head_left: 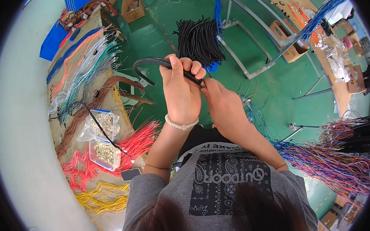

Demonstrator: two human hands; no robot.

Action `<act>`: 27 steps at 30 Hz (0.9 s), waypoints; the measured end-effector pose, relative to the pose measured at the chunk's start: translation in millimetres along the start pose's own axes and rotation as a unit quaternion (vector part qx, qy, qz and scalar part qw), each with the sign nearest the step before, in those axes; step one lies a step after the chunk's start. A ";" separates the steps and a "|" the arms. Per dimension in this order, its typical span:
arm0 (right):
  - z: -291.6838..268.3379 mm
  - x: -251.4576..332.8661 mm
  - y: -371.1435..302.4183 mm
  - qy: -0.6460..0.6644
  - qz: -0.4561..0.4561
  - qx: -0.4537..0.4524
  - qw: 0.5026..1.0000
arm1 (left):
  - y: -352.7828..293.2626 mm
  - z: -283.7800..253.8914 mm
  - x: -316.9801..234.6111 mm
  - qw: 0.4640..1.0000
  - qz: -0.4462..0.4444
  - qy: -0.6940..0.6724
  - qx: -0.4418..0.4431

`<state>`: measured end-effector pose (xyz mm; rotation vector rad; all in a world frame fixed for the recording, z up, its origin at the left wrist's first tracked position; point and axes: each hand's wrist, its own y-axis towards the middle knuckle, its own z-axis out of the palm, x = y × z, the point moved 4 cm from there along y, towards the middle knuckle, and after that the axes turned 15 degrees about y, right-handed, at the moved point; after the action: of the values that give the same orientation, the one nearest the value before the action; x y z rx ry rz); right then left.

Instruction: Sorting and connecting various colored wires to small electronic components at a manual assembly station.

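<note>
The left hand [180, 90] has its fingers [196, 67] curled around a black tube [153, 60], held in the air before the body, its far end looping left. The right hand's [226, 107] fingers pinch the near end. Red wires [142, 136] lie on the bench [111, 219] at left.

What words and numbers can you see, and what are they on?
I won't copy words, but here's where they are.
Grey T-shirt: big pale letters on its dark panel, more near the hem.
Upper-right brown box: big letters.
Top brown box: marks too small to read.
Black tube: any print too small.
</note>
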<state>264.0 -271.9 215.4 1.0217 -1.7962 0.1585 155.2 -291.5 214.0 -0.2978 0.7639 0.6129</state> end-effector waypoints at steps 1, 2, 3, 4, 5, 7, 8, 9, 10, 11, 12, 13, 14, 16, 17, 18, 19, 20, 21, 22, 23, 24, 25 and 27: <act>-0.3 0.1 0.1 0.000 0.001 0.001 1.000 | 1.2 -3.1 -0.3 1.000 0.000 0.000 -0.001; -0.8 0.6 0.7 -0.004 0.000 0.011 1.000 | 3.0 -6.9 1.6 0.999 -0.025 -0.024 0.002; -1.3 0.9 1.3 -0.008 -0.001 0.022 1.000 | 4.4 -9.7 3.1 0.998 -0.049 -0.048 0.005; -2.6 1.7 1.9 -0.008 -0.001 0.022 1.000 | 5.2 -10.5 1.4 0.998 -0.050 -0.048 0.005; -3.4 2.8 2.5 -0.020 -0.005 0.028 0.999 | 5.6 -10.8 1.3 0.995 -0.071 -0.068 0.004; -4.7 5.2 2.3 -0.033 -0.008 0.034 0.999 | 5.3 -10.3 0.5 0.992 -0.093 -0.088 0.003; -5.5 6.5 1.7 -0.007 -0.008 0.032 0.999 | 5.4 -9.3 -0.6 0.993 -0.093 -0.079 0.008; -6.5 7.9 1.5 0.018 -0.007 0.030 0.999 | 5.4 -8.5 -0.9 0.993 -0.093 -0.070 0.014; -7.6 10.1 2.3 0.018 -0.008 0.030 0.999 | 5.1 -9.0 -1.3 0.993 -0.092 -0.070 0.013; -8.8 11.9 3.1 0.045 0.002 0.032 0.998 | 4.5 -9.7 -1.5 0.994 -0.090 -0.063 0.012; -9.4 12.4 3.5 0.071 0.012 0.034 0.997 | 3.8 -10.4 -1.8 0.994 -0.088 -0.057 0.011; -10.2 11.5 3.6 0.070 0.012 0.034 0.997 | 2.7 -10.1 -1.3 0.994 -0.088 -0.057 0.011; -10.8 8.8 4.2 0.087 0.027 0.042 0.995 | 1.4 -9.5 -1.7 0.996 -0.073 -0.041 0.013; -11.9 5.7 5.6 0.102 0.043 0.050 0.993 | -0.7 -7.7 -2.4 0.998 -0.058 -0.025 0.016; -13.0 6.0 6.5 0.112 0.034 0.044 0.992 | -1.5 -5.8 -4.2 0.999 -0.045 -0.006 0.018; -13.7 6.5 7.4 0.121 0.025 0.039 0.992 | -2.3 -4.4 -5.3 0.999 -0.031 0.014 0.020; -13.4 5.7 8.1 0.121 0.025 0.039 0.992 | -2.9 -3.3 -4.0 0.999 -0.031 0.014 0.020; -13.2 4.9 8.6 0.135 0.019 0.034 0.990 | -3.4 -2.1 -4.6 0.999 -0.004 0.043 0.018; -13.4 4.6 8.8 0.147 0.013 0.029 0.989 | -4.0 -0.9 -5.3 0.997 0.023 0.071 0.016; -13.4 4.2 9.1 0.147 0.013 0.028 0.989 | -4.3 -0.8 -3.7 0.997 0.023 0.071 0.016; -13.3 2.6 9.1 0.149 0.029 0.032 0.988 | -4.5 -0.8 -2.7 0.995 0.038 0.086 0.019; -13.5 1.0 9.2 0.151 0.044 0.036 0.987 | -4.7 -0.1 -2.3 0.993 0.053 0.101 0.023; -15.7 0.5 9.8 0.151 0.045 0.035 0.987 | -5.7 0.0 -1.0 0.993 0.052 0.101 0.023; -15.7 -5.5 11.7 0.164 0.116 0.111 0.973 | -7.7 0.4 -0.4 0.986 0.071 0.145 0.026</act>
<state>267.6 -253.1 222.2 0.8755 -1.6104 0.6493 159.9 -297.5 214.9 -0.2894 1.0874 0.6906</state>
